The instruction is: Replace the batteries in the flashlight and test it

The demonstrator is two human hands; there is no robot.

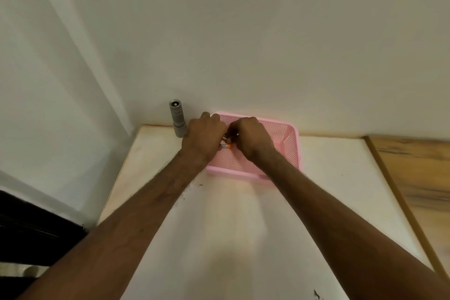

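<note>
While both hands pinch orange-tipped batteries [226, 143] over pink basket [287, 143], grey ridged flashlight [177, 118] stands upright

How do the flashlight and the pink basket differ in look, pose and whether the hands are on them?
The flashlight is grey metal and solid; the pink basket is perforated plastic. The flashlight stands upright, the basket sits low and open-topped. The flashlight is untouched; both the left hand and right hand work over the basket. Both rest by the wall.
</note>
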